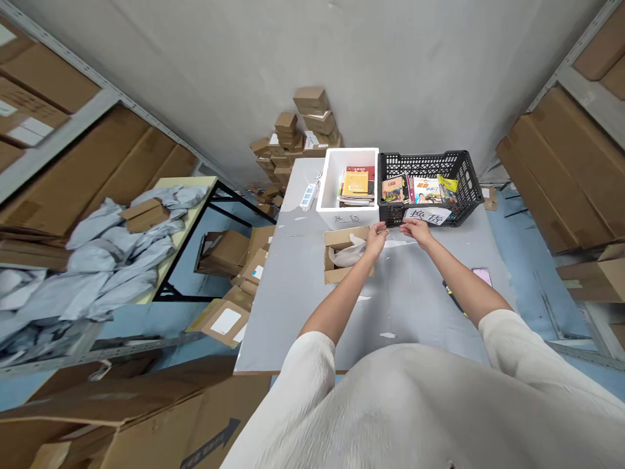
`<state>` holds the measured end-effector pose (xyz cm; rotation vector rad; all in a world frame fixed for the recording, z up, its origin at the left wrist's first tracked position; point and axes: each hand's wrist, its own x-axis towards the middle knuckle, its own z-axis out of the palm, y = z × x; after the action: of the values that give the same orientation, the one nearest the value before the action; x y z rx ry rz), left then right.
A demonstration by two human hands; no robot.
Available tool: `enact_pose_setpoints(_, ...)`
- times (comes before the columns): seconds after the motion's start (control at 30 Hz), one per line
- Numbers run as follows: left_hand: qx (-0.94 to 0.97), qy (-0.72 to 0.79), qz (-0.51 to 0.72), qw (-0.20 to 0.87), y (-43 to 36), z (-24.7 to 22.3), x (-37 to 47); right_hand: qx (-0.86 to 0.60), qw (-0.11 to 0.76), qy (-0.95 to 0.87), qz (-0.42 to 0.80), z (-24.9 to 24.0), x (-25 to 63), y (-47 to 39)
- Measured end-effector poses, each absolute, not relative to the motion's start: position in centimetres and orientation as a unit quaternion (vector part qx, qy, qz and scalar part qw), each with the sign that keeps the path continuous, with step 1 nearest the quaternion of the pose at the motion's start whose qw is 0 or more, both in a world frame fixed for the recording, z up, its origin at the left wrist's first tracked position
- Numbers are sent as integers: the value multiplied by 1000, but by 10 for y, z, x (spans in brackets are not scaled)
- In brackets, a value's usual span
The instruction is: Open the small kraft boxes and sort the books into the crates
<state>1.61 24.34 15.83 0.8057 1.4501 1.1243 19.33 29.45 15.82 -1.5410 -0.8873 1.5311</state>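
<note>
Clock centred on the grey tbl [303, 312]. Far L, approx. 10 o'clock: side tbl [212, 185] w/ grey bags [112, 254], small ctn [144, 215] on top. Pwr strip [308, 197] at 11, just L of white foam box [347, 213], also 11, bks [357, 182] inside. Open cardboard box [336, 276] at 10, nearer the person, pale wrapping [349, 253] in it. L hand [377, 240] at 12, by that box's R side; can't tell if fingers are apart or tog. Black crate [427, 212] at 1, R of foam box, bks [427, 190] inside, label [427, 215] on front. R hand [415, 230] just below label, approx. 1; grip unclear, can't tell. Phone [482, 276] at 3.
</note>
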Motion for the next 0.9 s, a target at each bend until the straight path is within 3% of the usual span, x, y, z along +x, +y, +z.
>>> enact_pose_setpoints(0.37, 363, 678, 486, 415, 165, 151, -48, -597, 284, -416, 625, 128, 157, 237)
enact_pose_setpoints(0.67, 309, 806, 396, 314, 121, 141, -132, -611, 233, -456, 604, 127, 122, 199)
enact_pose_setpoints(0.9, 311, 768, 354, 433, 106, 119, -172, -639, 256, -412, 596, 119, 88, 164)
